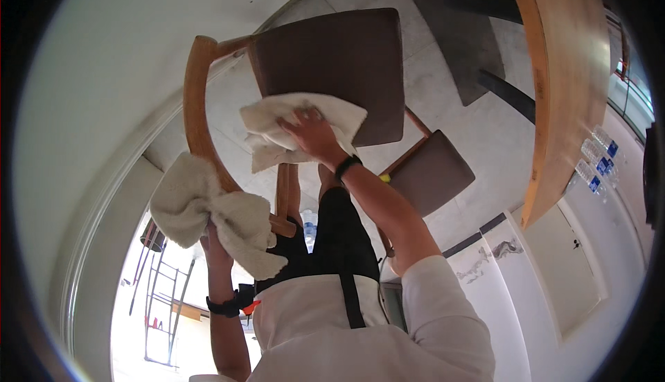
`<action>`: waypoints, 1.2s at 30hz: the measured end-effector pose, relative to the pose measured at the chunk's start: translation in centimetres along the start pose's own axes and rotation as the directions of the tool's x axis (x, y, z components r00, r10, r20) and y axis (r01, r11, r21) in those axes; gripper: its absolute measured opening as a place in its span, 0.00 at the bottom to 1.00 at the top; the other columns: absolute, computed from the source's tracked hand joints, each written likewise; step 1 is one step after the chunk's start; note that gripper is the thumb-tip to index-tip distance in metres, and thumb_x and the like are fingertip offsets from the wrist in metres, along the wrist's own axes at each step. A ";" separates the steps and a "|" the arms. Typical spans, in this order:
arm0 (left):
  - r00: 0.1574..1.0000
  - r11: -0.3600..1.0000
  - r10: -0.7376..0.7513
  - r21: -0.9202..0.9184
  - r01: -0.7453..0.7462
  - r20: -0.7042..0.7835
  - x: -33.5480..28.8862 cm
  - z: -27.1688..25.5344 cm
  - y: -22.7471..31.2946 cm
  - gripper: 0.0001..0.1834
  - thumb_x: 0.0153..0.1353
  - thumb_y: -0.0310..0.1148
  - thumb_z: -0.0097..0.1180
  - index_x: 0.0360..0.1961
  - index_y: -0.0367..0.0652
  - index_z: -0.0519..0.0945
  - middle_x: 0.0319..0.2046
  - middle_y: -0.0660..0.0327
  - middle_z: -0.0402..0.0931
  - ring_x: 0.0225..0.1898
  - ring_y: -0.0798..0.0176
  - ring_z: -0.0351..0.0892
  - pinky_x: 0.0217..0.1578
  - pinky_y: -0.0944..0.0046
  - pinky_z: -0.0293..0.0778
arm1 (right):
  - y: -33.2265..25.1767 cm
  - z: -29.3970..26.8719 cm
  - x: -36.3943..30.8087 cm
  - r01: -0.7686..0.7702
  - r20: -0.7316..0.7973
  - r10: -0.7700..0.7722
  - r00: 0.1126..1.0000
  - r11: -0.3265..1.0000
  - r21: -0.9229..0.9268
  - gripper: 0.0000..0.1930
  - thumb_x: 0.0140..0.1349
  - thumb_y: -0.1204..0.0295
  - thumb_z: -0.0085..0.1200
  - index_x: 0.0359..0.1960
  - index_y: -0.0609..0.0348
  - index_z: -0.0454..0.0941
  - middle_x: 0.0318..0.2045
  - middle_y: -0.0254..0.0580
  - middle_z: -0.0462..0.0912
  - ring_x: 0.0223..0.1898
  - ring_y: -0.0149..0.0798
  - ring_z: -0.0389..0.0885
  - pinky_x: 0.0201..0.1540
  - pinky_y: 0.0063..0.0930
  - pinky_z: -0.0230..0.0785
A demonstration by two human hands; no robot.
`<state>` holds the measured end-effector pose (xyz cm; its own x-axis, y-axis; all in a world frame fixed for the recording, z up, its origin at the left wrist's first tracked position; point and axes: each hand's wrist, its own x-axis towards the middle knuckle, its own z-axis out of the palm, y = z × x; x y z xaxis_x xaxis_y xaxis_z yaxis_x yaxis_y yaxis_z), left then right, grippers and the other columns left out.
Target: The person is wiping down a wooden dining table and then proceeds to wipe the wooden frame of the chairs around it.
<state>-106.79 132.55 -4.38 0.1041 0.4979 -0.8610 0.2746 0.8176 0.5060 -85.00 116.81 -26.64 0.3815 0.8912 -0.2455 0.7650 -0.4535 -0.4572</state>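
A wooden chair with a dark brown padded seat (332, 56) stands before me, its curved wooden back rail (197, 98) on the left. My right hand (317, 136) rests on a cream cloth (343, 113) spread over the near part of the seat, fingers apart and pressing it down. On the left, my left hand (216, 252) grips a second cream cloth (181, 198), bunched against the lower end of the back rail. That cloth hides most of the left fingers.
A second brown-seated chair (433, 174) is close on the right. Beyond it is a wooden table edge (544, 105), with dark legs on a flat dark base (460, 42). Several clear plastic bottles (589, 167) are at far right. A white wall (90, 105) runs along the left.
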 end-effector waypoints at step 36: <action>0.625 0.246 0.727 0.743 -0.622 0.282 5.2 6.7 1.1 0.20 0.68 0.36 0.54 0.58 0.40 0.75 0.59 0.49 0.71 0.59 0.45 0.69 0.60 0.49 0.62 | 13.7 -5.9 1.2 -0.609 -0.374 0.692 0.618 0.722 0.329 0.24 0.44 0.64 0.64 0.48 0.47 0.80 0.48 0.45 0.80 0.58 0.56 0.66 0.64 0.53 0.55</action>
<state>-99.54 134.07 -8.65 0.5347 0.8246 -0.1850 0.7135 -0.3232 0.6217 -71.04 111.72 -28.14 0.9589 0.2418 -0.1487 0.1489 -0.8745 -0.4616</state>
